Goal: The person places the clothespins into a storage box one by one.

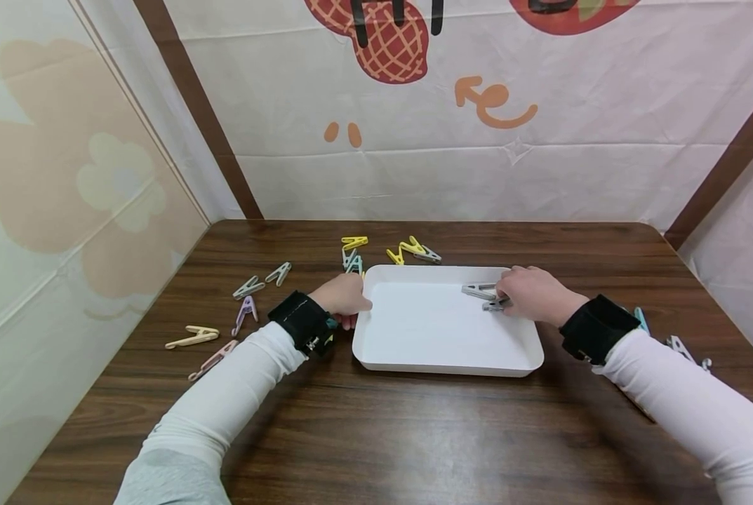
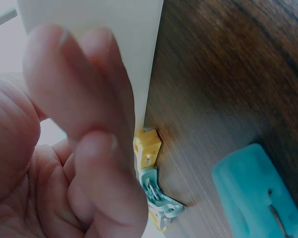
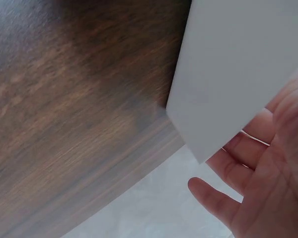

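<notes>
A shallow white tray [image 1: 439, 337] sits on the brown table between my hands. At the tray's left rim, my left hand [image 1: 344, 294] holds on with bent fingers; in the left wrist view its curled fingers [image 2: 109, 183] overlap the outer wall. My right hand [image 1: 534, 291] reaches over the far right rim into the tray. Its fingertips appear to pinch a grey clothespin [image 1: 495, 306], though the grip is partly hidden. Another grey clothespin [image 1: 479, 290] is right beside it. In the right wrist view, the tray wall covers some fingertips, while the little finger [image 3: 208, 198] stretches out.
Left of the tray lie a purple clothespin [image 1: 245, 313], a cream clothespin [image 1: 193, 337], a pink clothespin [image 1: 214, 360] and grey ones. A teal clothespin [image 2: 258, 193] is near my left wrist. Yellow clothespins [image 1: 412, 245] lie behind the tray. More [image 1: 679, 347] lie by my right forearm.
</notes>
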`<act>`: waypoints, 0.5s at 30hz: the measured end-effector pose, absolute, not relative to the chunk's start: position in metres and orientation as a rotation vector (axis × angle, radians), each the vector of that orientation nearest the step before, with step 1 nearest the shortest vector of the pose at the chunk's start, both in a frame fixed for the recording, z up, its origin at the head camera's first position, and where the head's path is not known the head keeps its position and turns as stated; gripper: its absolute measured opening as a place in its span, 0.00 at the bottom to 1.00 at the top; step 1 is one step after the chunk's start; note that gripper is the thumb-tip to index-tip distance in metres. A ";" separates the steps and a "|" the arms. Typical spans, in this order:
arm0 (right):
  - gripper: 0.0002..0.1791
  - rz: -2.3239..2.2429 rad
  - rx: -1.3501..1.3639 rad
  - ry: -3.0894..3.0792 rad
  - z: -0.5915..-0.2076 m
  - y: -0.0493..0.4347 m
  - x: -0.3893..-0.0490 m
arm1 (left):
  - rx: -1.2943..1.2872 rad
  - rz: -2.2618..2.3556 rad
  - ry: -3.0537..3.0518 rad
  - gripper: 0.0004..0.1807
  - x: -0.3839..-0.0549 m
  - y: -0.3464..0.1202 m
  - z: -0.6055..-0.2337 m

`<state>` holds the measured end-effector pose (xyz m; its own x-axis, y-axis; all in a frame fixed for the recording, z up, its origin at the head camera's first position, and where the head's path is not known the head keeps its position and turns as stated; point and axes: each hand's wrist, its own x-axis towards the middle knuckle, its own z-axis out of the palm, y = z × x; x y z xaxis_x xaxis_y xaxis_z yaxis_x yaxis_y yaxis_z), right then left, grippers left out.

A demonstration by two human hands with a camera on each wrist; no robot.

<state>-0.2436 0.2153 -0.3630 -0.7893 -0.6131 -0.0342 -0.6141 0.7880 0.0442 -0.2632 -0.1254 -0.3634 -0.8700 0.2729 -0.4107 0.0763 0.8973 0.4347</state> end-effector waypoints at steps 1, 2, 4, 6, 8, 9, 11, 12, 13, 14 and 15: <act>0.08 0.084 -1.012 2.955 -0.363 0.216 -0.244 | 0.245 0.562 2.589 0.13 -0.263 -0.125 -0.364; 0.08 0.081 -1.005 2.954 -0.363 0.216 -0.244 | 0.236 0.558 2.589 0.12 -0.263 -0.125 -0.364; 0.09 0.083 -1.000 2.952 -0.364 0.216 -0.244 | 0.221 0.554 2.589 0.12 -0.263 -0.124 -0.365; 0.09 0.087 -0.992 2.946 -0.365 0.217 -0.244 | 0.211 0.552 2.589 0.11 -0.263 -0.124 -0.365; 0.11 0.083 -0.987 2.939 -0.363 0.217 -0.244 | 0.209 0.554 2.586 0.12 -0.262 -0.124 -0.365; 0.12 0.069 -0.996 2.943 -0.362 0.218 -0.243 | 0.210 0.553 2.585 0.12 -0.262 -0.124 -0.365; 0.14 0.015 -0.985 2.951 -0.356 0.221 -0.241 | 0.214 0.548 2.585 0.13 -0.262 -0.124 -0.364; 0.15 -0.016 -0.981 2.961 -0.352 0.223 -0.240 | 0.217 0.549 2.585 0.13 -0.262 -0.124 -0.364; 0.16 -0.051 -0.971 2.972 -0.347 0.225 -0.239 | 0.221 0.550 2.584 0.13 -0.262 -0.124 -0.364; 0.17 -0.082 -0.962 2.989 -0.343 0.228 -0.238 | 0.224 0.551 2.584 0.13 -0.262 -0.124 -0.364; 0.17 -0.120 -0.946 3.005 -0.338 0.232 -0.237 | 0.229 0.551 2.585 0.13 -0.263 -0.124 -0.363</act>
<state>-0.2371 0.2321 -0.3378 -0.8198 -0.5717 0.0332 -0.5725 0.8169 -0.0696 -0.2628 -0.1244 -0.3634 -0.8690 0.2556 -0.4236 0.0606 0.9048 0.4216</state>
